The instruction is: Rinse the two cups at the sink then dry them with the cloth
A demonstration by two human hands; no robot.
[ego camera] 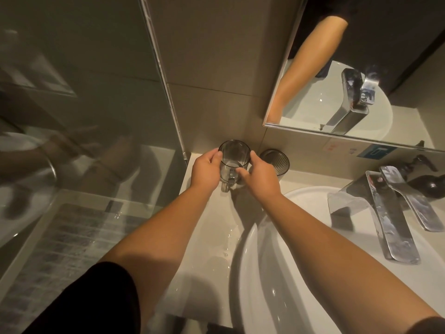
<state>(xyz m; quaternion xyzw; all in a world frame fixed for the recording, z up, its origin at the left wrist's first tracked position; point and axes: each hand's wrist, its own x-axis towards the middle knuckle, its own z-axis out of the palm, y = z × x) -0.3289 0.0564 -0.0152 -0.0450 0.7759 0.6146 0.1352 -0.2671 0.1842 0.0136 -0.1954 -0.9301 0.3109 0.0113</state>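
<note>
Head view shows the left hand [207, 171] and the right hand [261, 175] wrapped around the same smoky glass mug [234, 160], 1 on each side, fingers curled against its wall. The right thumb lies across the front, just above the handle, which points toward the person. A 2-handed grip like this suits a wet, slippery glass: it steadies the mug upright in the back corner of the surface [207, 213], where the tiled wall meets the strip below the mirror [361, 68]. Whether the base touches the surface or hangs just above it cannot be told.

Just to the right, near the right hand's knuckles, a second cup [277, 162] with a ribbed wall stands upright on the same corner, held by nothing. Both cups sit left of the white basin [252, 273], well apart from the chrome tap [390, 213], so neither is under the spout. Water beads on the surface between mug and basin. No cloth is visible, so drying looks unstarted.

Behind the tap a dark pump bottle [431, 186] stands against the wall. 2 stickers are fixed below the mirror: a blue one [375, 150] with a pale symbol, and a faint one with red marks; neither can be read.
</note>
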